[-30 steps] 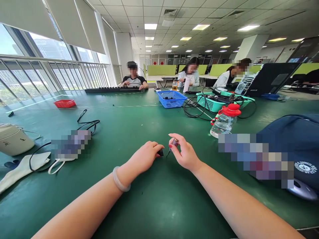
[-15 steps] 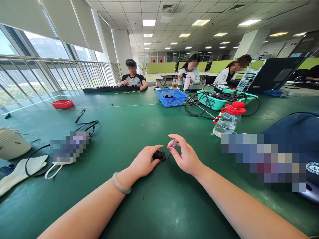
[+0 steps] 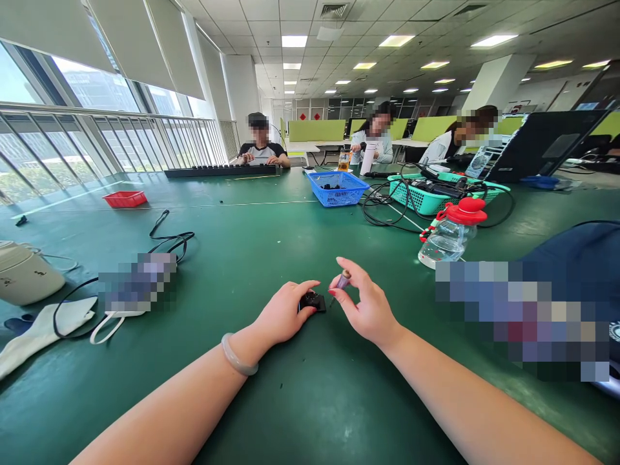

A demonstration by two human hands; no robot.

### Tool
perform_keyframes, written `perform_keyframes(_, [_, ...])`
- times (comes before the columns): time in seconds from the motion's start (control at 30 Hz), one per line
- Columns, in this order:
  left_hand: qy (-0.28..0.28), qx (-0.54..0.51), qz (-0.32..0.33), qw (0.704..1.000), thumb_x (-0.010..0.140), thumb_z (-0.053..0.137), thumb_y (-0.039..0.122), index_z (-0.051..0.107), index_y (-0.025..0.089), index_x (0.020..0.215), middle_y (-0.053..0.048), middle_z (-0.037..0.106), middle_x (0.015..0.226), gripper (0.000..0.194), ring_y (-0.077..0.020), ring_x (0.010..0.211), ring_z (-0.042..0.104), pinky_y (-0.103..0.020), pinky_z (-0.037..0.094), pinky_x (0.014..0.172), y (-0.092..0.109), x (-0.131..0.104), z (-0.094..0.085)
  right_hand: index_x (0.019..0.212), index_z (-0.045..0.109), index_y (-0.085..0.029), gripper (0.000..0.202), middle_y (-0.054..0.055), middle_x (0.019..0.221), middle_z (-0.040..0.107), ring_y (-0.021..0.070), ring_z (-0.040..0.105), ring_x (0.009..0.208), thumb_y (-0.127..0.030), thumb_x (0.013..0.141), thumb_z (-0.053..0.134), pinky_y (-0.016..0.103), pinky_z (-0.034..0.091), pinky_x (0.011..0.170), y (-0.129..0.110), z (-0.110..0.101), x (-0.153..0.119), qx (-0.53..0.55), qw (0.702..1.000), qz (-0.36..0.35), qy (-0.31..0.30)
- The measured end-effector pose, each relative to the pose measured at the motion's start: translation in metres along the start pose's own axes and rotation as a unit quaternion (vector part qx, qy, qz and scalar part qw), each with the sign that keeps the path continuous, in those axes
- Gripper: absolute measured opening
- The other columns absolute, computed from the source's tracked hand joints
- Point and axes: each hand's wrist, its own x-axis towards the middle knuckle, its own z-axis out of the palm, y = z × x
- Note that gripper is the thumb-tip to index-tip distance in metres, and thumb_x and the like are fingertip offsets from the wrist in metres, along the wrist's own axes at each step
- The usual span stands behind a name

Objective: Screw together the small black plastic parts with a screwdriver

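Observation:
On the green table (image 3: 242, 258), a small black part (image 3: 314, 301) lies between the thumb and fingers of my left hand (image 3: 285, 313), which grips it from the left side. Its finer details are too small to make out. Just to the right, my right hand (image 3: 365, 303) holds a small screwdriver (image 3: 343, 279) with a purplish handle between thumb and fingers. The thin shaft points down, and its tip is beside the right edge of the black part, apart from it. A pale bracelet (image 3: 238, 356) circles my left wrist.
Ahead are a blue basket (image 3: 339, 194), a green basket (image 3: 421, 201) with cables, and a bottle with a red lid (image 3: 448, 242). A red tray (image 3: 124, 199), cable and white cloth (image 3: 48, 329) are on the left. Three people sit beyond.
The whole view has shifted slightly. My left hand keeps its grip on the black part, and the screwdriver in my right hand has tilted a little.

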Motion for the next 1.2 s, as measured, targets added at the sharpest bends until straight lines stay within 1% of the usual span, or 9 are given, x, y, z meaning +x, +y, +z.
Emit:
perform_keyframes(0.1, [0.008,0.006,-0.014,1.000,0.086,0.066,0.018,0.054,0.024,0.137,-0.007,0.070,0.116,0.053,-0.0259,0.113,0.060,-0.044,0.049,0.104,0.0008,0.0010,0.0003,0.148,0.031,-0.030,0.063,0.002,0.090,0.071,0.0180,0.071,0.080,-0.016,0.093,0.059,0.038,0.061,0.082,-0.0002,0.0003,-0.0003,-0.002,0.998,-0.008,0.064])
perform_keyframes(0.2, [0.022,0.017,-0.018,0.999,0.084,0.069,0.021,0.058,0.023,0.133,-0.007,0.071,0.116,0.050,-0.0267,0.113,0.060,-0.044,0.049,0.103,-0.0012,0.0023,0.0011,0.146,0.035,-0.029,0.060,0.002,0.092,0.071,0.0177,0.072,0.080,-0.012,0.093,0.059,0.038,0.063,0.080,-0.0035,0.0010,-0.0003,0.020,0.994,-0.054,0.092])
perform_keyframes(0.3, [0.013,0.024,-0.008,1.000,0.085,0.069,0.023,0.065,0.022,0.124,-0.008,0.072,0.114,0.039,-0.0270,0.112,0.061,-0.043,0.049,0.101,-0.0033,0.0037,0.0008,0.141,0.041,-0.030,0.055,0.003,0.094,0.073,0.0181,0.073,0.080,-0.012,0.092,0.059,0.038,0.063,0.080,-0.0075,0.0016,-0.0005,0.035,0.993,-0.078,0.081])
perform_keyframes(0.4, [0.004,0.030,0.010,0.999,0.086,0.068,0.024,0.069,0.022,0.118,-0.007,0.074,0.111,0.032,-0.0268,0.110,0.061,-0.042,0.049,0.100,-0.0033,0.0044,-0.0002,0.135,0.045,-0.029,0.049,0.003,0.094,0.073,0.0183,0.074,0.081,-0.011,0.092,0.060,0.039,0.063,0.081,-0.0091,0.0022,-0.0009,0.037,0.994,-0.077,0.065])
perform_keyframes(0.53, [0.007,0.051,0.031,0.998,0.088,0.066,0.025,0.068,0.020,0.121,-0.006,0.075,0.110,0.033,-0.0267,0.108,0.059,-0.042,0.049,0.100,-0.0016,0.0039,-0.0008,0.128,0.046,-0.028,0.042,0.002,0.093,0.073,0.0179,0.075,0.081,-0.012,0.092,0.060,0.039,0.063,0.083,-0.0062,0.0025,-0.0014,0.037,0.996,-0.060,0.055])
perform_keyframes(0.67, [0.005,0.062,0.033,0.998,0.089,0.065,0.026,0.067,0.020,0.122,-0.006,0.075,0.109,0.034,-0.0265,0.108,0.058,-0.041,0.049,0.099,-0.0013,0.0033,-0.0005,0.125,0.047,-0.028,0.039,0.003,0.093,0.073,0.0176,0.075,0.081,-0.013,0.092,0.060,0.037,0.063,0.081,-0.0041,0.0012,-0.0009,0.041,0.997,-0.047,0.046])
perform_keyframes(0.87, [0.014,0.069,0.030,0.997,0.089,0.064,0.027,0.067,0.021,0.122,-0.008,0.074,0.106,0.034,-0.0255,0.107,0.059,-0.040,0.050,0.098,-0.0006,0.0034,-0.0008,0.132,0.045,-0.027,0.043,0.006,0.100,0.073,0.0179,0.074,0.089,-0.009,0.094,0.052,0.036,0.063,0.084,-0.0067,-0.0027,-0.0004,0.048,0.998,-0.027,0.026])
perform_keyframes(1.1, [0.013,0.066,0.024,0.997,0.088,0.063,0.026,0.068,0.021,0.121,-0.008,0.074,0.106,0.034,-0.0257,0.107,0.059,-0.040,0.050,0.097,0.0016,0.0027,-0.0020,0.133,0.046,-0.026,0.045,0.005,0.098,0.073,0.0172,0.073,0.089,-0.008,0.093,0.053,0.036,0.062,0.086,-0.0071,-0.0025,0.0003,0.055,0.997,-0.012,0.058])
perform_keyframes(1.2, [0.014,0.064,0.023,0.998,0.088,0.063,0.026,0.067,0.020,0.123,-0.009,0.074,0.106,0.035,-0.0263,0.107,0.059,-0.042,0.050,0.098,0.0021,0.0024,-0.0019,0.132,0.046,-0.027,0.045,0.005,0.098,0.072,0.0180,0.073,0.090,-0.008,0.093,0.053,0.037,0.062,0.085,-0.0062,-0.0022,0.0004,0.055,0.997,-0.010,0.060])
